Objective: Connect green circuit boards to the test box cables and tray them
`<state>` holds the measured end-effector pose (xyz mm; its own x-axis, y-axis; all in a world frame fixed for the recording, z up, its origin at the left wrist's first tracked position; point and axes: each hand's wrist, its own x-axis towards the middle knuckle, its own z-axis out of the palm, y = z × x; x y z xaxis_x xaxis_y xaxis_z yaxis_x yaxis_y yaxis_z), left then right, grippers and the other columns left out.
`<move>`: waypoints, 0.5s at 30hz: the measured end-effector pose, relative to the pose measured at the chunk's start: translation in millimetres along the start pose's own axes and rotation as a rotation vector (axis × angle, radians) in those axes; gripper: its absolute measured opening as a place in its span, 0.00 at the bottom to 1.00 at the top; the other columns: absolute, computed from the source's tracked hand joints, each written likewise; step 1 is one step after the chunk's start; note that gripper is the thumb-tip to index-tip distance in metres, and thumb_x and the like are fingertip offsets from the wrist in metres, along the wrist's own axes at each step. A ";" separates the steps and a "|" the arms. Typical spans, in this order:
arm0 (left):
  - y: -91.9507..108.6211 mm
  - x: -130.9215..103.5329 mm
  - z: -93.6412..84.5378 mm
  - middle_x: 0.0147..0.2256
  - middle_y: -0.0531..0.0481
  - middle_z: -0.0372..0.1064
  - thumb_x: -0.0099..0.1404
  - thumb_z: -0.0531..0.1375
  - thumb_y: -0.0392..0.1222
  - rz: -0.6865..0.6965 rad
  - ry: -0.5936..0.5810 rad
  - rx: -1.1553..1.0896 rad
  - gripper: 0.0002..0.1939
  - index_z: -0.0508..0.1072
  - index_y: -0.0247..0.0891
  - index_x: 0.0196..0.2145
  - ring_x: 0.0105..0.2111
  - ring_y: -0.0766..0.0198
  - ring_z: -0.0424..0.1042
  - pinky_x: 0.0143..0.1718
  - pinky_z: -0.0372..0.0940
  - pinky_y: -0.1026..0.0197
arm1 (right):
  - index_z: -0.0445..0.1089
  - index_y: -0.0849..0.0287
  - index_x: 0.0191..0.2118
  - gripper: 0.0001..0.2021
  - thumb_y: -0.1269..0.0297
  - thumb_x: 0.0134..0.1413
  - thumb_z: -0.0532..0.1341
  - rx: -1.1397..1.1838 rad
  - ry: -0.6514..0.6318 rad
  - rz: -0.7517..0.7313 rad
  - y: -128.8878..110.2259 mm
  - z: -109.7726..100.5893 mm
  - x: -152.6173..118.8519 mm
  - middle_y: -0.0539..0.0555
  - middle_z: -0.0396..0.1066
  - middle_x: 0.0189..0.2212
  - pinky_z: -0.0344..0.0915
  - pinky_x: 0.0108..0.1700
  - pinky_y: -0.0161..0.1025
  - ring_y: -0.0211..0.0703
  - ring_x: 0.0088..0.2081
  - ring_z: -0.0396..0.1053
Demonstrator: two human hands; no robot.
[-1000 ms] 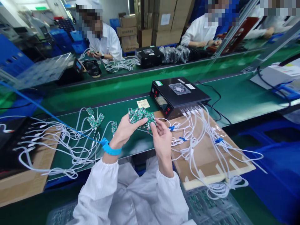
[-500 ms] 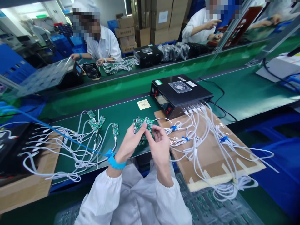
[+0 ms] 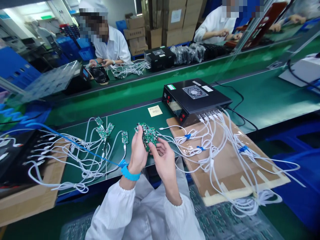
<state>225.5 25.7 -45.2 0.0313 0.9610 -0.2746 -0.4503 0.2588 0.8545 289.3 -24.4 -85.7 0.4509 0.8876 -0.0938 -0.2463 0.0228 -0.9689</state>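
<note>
Several small green circuit boards (image 3: pixel 149 134) are bunched together in front of me, above the table's near edge. My left hand (image 3: pixel 139 148) is closed on them from the left, its thumb on the upper left part. At their lower right, my right hand (image 3: pixel 163 159) grips with the thumb on the near side and the fingers curled behind. How many boards are in the bunch I cannot tell. A blue wrist strap (image 3: pixel 130 172) circles my left wrist. Just right of the bunch lies the loose end of a white cable (image 3: pixel 172 127).
A black test box (image 3: pixel 197 100) stands at the right, its white cables (image 3: pixel 212 143) spread over a cardboard sheet (image 3: pixel 225 173). On the left, more boards (image 3: pixel 101 131) hang on white cables. A yellow note (image 3: pixel 155 111) lies behind my hands. Co-workers sit across the line.
The bunch of boards has turned and spread, showing more of its face. My right hand has moved down and its thumb is lower on the boards. The view has shifted slightly.
</note>
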 end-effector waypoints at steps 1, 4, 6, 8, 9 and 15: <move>-1.1 1.4 -0.8 0.36 0.49 0.76 0.64 0.65 0.64 0.007 0.009 -0.011 0.25 0.75 0.38 0.43 0.37 0.61 0.76 0.40 0.69 0.60 | 0.68 0.61 0.52 0.24 0.52 0.54 0.70 0.006 -0.002 0.016 -1.1 -0.7 -0.8 0.53 0.76 0.34 0.75 0.40 0.41 0.44 0.35 0.77; -2.7 2.9 -1.9 0.36 0.47 0.77 0.64 0.65 0.64 0.021 0.017 -0.013 0.25 0.76 0.37 0.42 0.38 0.60 0.77 0.39 0.70 0.60 | 0.70 0.61 0.51 0.25 0.52 0.52 0.71 0.026 -0.005 0.064 -5.8 -4.0 -2.8 0.54 0.76 0.34 0.75 0.37 0.39 0.43 0.33 0.76; -1.2 1.6 -2.1 0.38 0.45 0.77 0.64 0.63 0.65 0.011 0.005 0.012 0.26 0.77 0.37 0.42 0.38 0.59 0.77 0.37 0.70 0.60 | 0.72 0.61 0.49 0.25 0.51 0.51 0.72 0.081 -0.073 0.098 -9.9 -7.3 -2.6 0.53 0.76 0.33 0.74 0.33 0.38 0.41 0.30 0.75; 1.7 -0.2 -2.2 0.39 0.44 0.78 0.65 0.61 0.67 -0.009 -0.018 0.037 0.28 0.78 0.37 0.43 0.36 0.59 0.77 0.33 0.69 0.61 | 0.72 0.61 0.49 0.24 0.51 0.51 0.72 0.150 -0.189 0.142 -13.9 -11.0 -1.2 0.53 0.77 0.33 0.72 0.31 0.37 0.38 0.27 0.72; 3.2 -0.8 -2.2 0.39 0.44 0.78 0.66 0.60 0.67 -0.022 -0.030 0.044 0.28 0.79 0.37 0.43 0.35 0.59 0.77 0.31 0.69 0.61 | 0.72 0.61 0.49 0.25 0.51 0.51 0.73 0.180 -0.240 0.162 -15.4 -12.7 -0.4 0.54 0.77 0.34 0.72 0.31 0.37 0.38 0.27 0.71; 3.7 4.2 -3.5 0.40 0.45 0.79 0.68 0.60 0.62 -0.010 0.035 -0.032 0.23 0.79 0.37 0.40 0.33 0.62 0.76 0.31 0.67 0.63 | 0.75 0.60 0.48 0.25 0.50 0.48 0.74 0.182 -0.272 0.207 -14.6 -19.1 -5.8 0.56 0.79 0.38 0.73 0.34 0.38 0.38 0.28 0.72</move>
<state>220.8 30.4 -44.7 0.0046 0.9543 -0.2990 -0.4787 0.2646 0.8372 306.6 -38.7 -75.3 0.1376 0.9711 -0.1951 -0.4672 -0.1100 -0.8773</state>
